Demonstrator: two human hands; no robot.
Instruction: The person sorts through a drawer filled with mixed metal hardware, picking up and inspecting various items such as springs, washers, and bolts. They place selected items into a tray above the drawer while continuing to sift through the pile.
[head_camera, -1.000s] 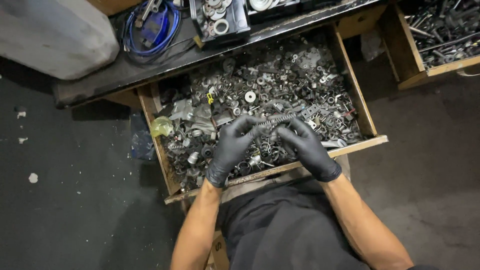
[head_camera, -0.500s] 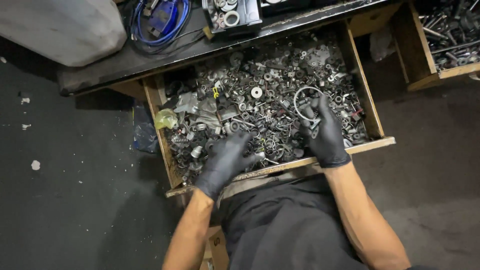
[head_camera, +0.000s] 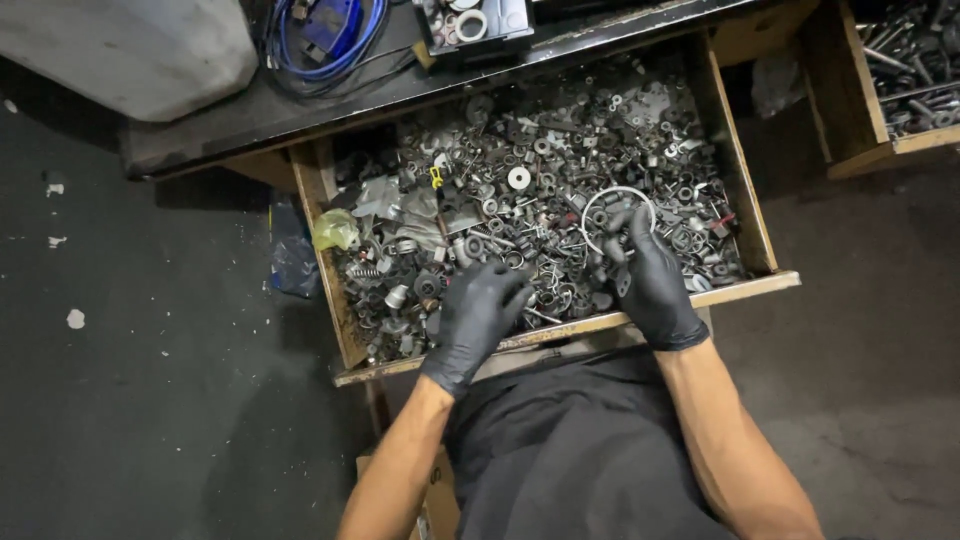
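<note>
A pulled-out wooden drawer (head_camera: 760, 285) is heaped with several small metal parts: washers, nuts, springs and rings. Both hands wear black gloves. My right hand (head_camera: 650, 280) is in the right half of the drawer, its fingers pinching a large thin metal ring (head_camera: 600, 197) that lies over the heap. My left hand (head_camera: 478, 315) rests palm down near the drawer's front edge, fingers spread among the parts and holding nothing I can see. A white washer (head_camera: 519, 177) lies in the middle of the heap.
A dark workbench top (head_camera: 330, 100) runs above the drawer, with a coiled blue cable (head_camera: 330, 40) and a small tray of parts (head_camera: 470, 25). A second open wooden drawer (head_camera: 880, 90) of metal parts is at the far right. A yellow-green plastic bag (head_camera: 335, 230) sits at the drawer's left edge.
One second ago both hands held a long coil spring together. They have since parted: the right hand moved to the right and took up a large ring, while the left hand dropped onto the heap.
</note>
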